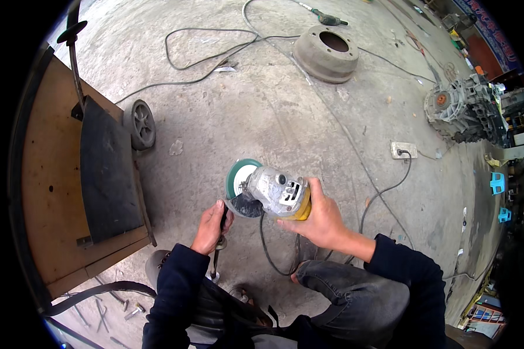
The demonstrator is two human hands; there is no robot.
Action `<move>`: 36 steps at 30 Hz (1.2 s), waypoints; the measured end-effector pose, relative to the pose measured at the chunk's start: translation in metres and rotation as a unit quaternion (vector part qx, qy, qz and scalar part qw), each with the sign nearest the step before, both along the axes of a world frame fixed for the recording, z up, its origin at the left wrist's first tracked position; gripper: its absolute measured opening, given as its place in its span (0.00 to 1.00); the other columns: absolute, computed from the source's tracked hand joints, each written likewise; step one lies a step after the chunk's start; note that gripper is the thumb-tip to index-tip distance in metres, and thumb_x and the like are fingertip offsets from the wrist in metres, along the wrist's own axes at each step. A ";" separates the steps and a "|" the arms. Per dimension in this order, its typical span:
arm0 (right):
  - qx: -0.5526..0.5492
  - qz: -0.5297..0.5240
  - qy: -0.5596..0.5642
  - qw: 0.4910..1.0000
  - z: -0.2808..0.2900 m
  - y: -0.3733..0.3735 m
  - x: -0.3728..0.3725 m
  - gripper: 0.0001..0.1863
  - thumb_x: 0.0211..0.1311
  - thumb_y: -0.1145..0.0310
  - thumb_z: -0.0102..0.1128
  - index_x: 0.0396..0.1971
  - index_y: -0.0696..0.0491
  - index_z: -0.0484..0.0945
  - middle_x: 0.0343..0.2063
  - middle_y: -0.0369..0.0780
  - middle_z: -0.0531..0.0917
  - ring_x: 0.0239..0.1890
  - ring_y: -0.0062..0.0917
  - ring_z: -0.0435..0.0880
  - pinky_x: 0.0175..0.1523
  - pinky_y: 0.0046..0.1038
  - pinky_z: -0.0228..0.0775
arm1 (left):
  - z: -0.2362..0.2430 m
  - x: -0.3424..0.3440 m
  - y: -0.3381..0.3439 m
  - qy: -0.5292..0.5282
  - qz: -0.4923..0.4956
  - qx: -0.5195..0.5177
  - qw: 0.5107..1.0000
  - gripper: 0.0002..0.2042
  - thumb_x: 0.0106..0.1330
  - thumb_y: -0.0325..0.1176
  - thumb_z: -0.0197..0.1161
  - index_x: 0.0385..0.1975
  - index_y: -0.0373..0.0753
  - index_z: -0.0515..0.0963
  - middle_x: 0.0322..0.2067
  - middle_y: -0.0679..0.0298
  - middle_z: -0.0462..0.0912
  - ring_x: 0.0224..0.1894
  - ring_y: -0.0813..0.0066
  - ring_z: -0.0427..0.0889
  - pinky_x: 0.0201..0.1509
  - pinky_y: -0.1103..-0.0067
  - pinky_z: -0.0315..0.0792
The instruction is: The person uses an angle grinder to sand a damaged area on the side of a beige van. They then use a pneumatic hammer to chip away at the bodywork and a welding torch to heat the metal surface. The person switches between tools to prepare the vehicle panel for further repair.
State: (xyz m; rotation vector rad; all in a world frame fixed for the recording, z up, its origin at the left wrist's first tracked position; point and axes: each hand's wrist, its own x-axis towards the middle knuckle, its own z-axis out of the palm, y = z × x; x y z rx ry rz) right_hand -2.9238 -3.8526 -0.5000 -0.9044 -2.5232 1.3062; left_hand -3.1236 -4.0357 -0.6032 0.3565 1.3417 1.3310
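Note:
My right hand (326,220) is wrapped round the yellow rear body of an angle grinder (278,191) with a worn grey metal head. At its front sits a green-rimmed disc (234,174) with a white centre, partly covered by a dark guard (245,206). My left hand (208,229) is closed round a slim dark rod (217,259), right beside the guard. The rod's upper end shows at the fingers and its lower part points down toward my feet. Whether the rod touches the disc I cannot tell. A black cord (266,247) hangs below the grinder.
At left stands a brown wooden cart (46,174) with a grey wheel (140,124). Farther off lie a brake drum (326,55), a green power tool (329,18) and looping cables (209,29). A socket block (403,150) and a gearbox (466,110) are at right; loose tools (135,311) lie lower left.

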 end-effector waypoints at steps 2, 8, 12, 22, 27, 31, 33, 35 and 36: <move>-0.021 -0.007 -0.006 1.000 0.001 -0.002 -0.002 0.39 0.49 0.59 0.75 0.53 0.57 0.57 0.36 0.51 0.82 0.37 0.46 0.85 0.40 0.40 0.78 | -0.001 -0.003 -0.006 0.010 -0.012 0.018 1.000 0.24 0.78 0.51 0.39 0.23 0.40 0.66 0.19 0.71 0.63 0.20 0.83 0.57 0.24 0.83 0.53; -0.004 0.007 -0.012 1.000 0.000 -0.004 0.000 0.39 0.49 0.59 0.75 0.53 0.57 0.57 0.37 0.52 0.82 0.38 0.47 0.85 0.40 0.40 0.78 | 0.000 0.001 -0.001 -0.006 0.019 -0.033 0.999 0.24 0.77 0.52 0.39 0.23 0.40 0.67 0.19 0.71 0.64 0.20 0.83 0.58 0.24 0.82 0.54; -0.021 -0.008 0.009 1.000 -0.002 -0.002 -0.003 0.39 0.49 0.59 0.75 0.53 0.57 0.57 0.37 0.52 0.82 0.38 0.48 0.85 0.40 0.41 0.78 | -0.005 0.000 -0.004 -0.003 0.004 -0.002 1.000 0.24 0.77 0.52 0.40 0.24 0.40 0.67 0.18 0.71 0.63 0.21 0.83 0.58 0.25 0.82 0.55; -0.023 -0.002 0.006 1.000 -0.001 -0.001 -0.002 0.40 0.50 0.59 0.74 0.54 0.57 0.56 0.38 0.52 0.82 0.39 0.46 0.85 0.40 0.41 0.78 | -0.012 -0.003 -0.006 -0.004 -0.010 0.016 1.000 0.25 0.77 0.53 0.40 0.24 0.39 0.67 0.17 0.71 0.63 0.21 0.82 0.58 0.26 0.80 0.56; -0.010 0.016 0.007 1.000 0.000 -0.003 0.000 0.40 0.50 0.58 0.74 0.54 0.57 0.56 0.38 0.52 0.82 0.39 0.47 0.85 0.40 0.40 0.77 | -0.009 -0.001 -0.003 -0.030 0.016 -0.017 0.999 0.22 0.77 0.50 0.41 0.30 0.39 0.69 0.18 0.71 0.63 0.21 0.82 0.58 0.26 0.81 0.55; -0.028 -0.002 0.006 1.000 -0.003 0.000 -0.003 0.40 0.50 0.57 0.74 0.54 0.57 0.57 0.38 0.53 0.82 0.38 0.48 0.85 0.40 0.41 0.77 | -0.005 0.003 -0.001 -0.039 0.030 0.039 0.998 0.19 0.77 0.48 0.43 0.33 0.39 0.70 0.18 0.71 0.63 0.21 0.83 0.58 0.26 0.82 0.55; -0.020 0.002 0.012 1.000 -0.005 -0.002 0.000 0.40 0.50 0.58 0.74 0.54 0.57 0.56 0.38 0.53 0.82 0.38 0.48 0.85 0.39 0.41 0.77 | -0.006 0.002 -0.003 -0.017 0.019 0.030 0.999 0.18 0.77 0.47 0.43 0.34 0.39 0.70 0.18 0.71 0.64 0.20 0.84 0.59 0.25 0.83 0.55; -0.013 0.011 0.014 1.000 -0.003 -0.003 0.001 0.40 0.50 0.58 0.74 0.54 0.57 0.56 0.38 0.53 0.82 0.37 0.49 0.85 0.39 0.41 0.77 | -0.007 0.000 -0.003 -0.011 0.017 0.022 1.000 0.17 0.77 0.47 0.44 0.34 0.39 0.70 0.18 0.71 0.64 0.20 0.84 0.59 0.25 0.83 0.55; -0.015 0.016 0.011 1.000 -0.002 -0.004 0.002 0.40 0.50 0.58 0.74 0.54 0.57 0.56 0.38 0.53 0.82 0.37 0.49 0.85 0.39 0.41 0.77 | -0.007 0.001 -0.003 -0.018 0.019 0.015 1.000 0.17 0.78 0.46 0.44 0.34 0.39 0.70 0.18 0.71 0.64 0.20 0.84 0.59 0.25 0.83 0.55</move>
